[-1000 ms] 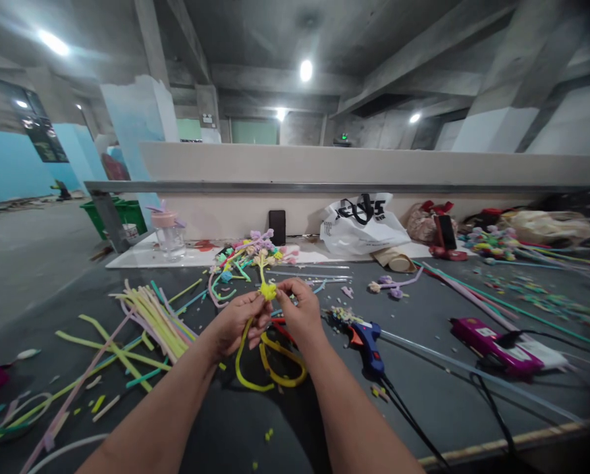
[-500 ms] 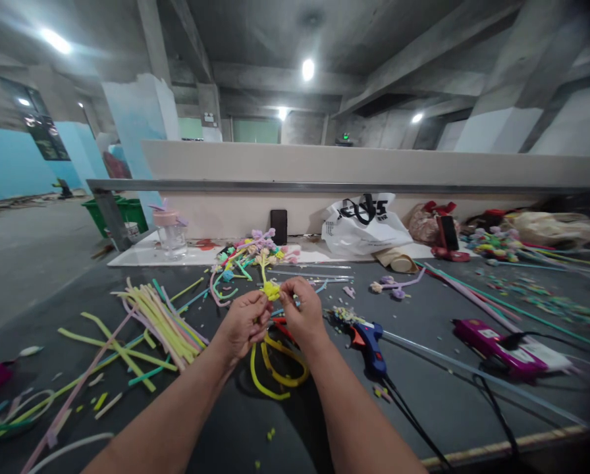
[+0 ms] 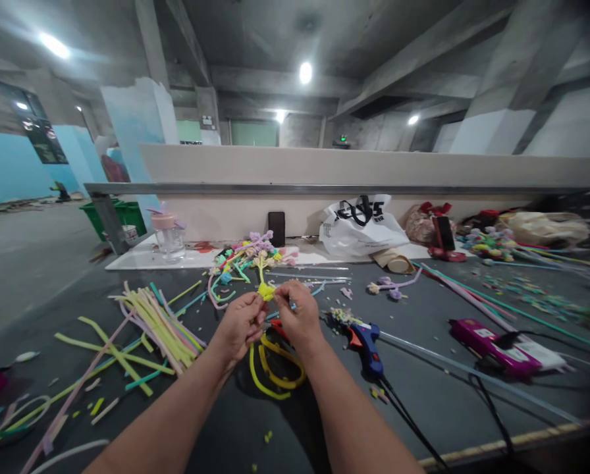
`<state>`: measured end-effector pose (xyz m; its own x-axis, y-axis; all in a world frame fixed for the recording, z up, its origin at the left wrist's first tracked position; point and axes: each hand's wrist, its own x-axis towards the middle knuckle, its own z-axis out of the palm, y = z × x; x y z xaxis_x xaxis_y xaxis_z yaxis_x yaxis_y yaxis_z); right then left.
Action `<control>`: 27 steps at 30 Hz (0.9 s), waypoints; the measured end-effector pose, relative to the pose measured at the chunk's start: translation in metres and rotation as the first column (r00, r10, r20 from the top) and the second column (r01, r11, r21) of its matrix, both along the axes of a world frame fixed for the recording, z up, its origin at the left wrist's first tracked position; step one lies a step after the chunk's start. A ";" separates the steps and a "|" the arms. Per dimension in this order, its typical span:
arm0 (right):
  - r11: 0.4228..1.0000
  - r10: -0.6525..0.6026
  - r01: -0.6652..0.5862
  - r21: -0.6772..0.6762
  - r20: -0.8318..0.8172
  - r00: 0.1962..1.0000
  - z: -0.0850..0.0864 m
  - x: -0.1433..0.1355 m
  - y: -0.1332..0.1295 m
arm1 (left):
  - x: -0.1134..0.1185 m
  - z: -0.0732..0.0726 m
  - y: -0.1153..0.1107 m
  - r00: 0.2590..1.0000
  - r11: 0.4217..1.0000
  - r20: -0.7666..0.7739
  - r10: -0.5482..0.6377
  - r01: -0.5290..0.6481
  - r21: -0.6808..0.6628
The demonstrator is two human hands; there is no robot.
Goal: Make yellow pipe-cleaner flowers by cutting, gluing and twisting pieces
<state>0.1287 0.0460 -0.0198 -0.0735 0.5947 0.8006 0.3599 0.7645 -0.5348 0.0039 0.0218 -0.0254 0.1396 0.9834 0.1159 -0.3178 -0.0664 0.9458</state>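
Note:
A small bright yellow fuzzy piece (image 3: 265, 291) is held between both hands near the middle of the view. My left hand (image 3: 241, 322) pinches its left side, fingers curled. My right hand (image 3: 297, 313) has thumb and fingers closed at its right side. Below the hands, yellow fuzzy stems (image 3: 280, 382) curve in loops on the dark table. A red-handled tool (image 3: 279, 328) lies partly hidden behind my right hand. Just beyond the yellow piece are pastel fuzzy flowers (image 3: 260, 245) in a pile.
Loose fuzzy stems (image 3: 161, 326) lie at the left. A blue glue gun (image 3: 369, 349) with a cable is at the right, near a purple power strip (image 3: 497, 345). Behind stand a clear cup (image 3: 168, 238), a black phone (image 3: 276, 229) and a white bag (image 3: 359, 227).
The camera view has shifted slightly. Both hands remain together at the yellow piece, with a small change in the right hand's finger pose.

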 end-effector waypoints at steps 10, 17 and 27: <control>0.999 -0.030 0.027 -0.022 -0.119 0.992 0.003 0.003 -0.002 | -0.009 -0.005 0.005 0.908 0.923 -0.277 0.315 -0.226 0.310; 1.000 -0.007 0.006 -0.009 -0.103 0.995 0.005 0.000 -0.006 | -0.015 -0.001 0.004 0.805 0.824 -0.349 0.479 -0.275 0.496; 0.998 -0.036 0.031 -0.053 -0.083 0.996 0.005 0.004 -0.002 | -0.010 -0.001 0.003 0.865 0.896 -0.392 0.315 -0.134 0.423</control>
<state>0.1322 0.0438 -0.0144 0.0132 0.6364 0.7712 0.3372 0.7233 -0.6026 -0.0063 0.0250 -0.0264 0.0451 0.8886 0.4564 0.1922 -0.4561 0.8689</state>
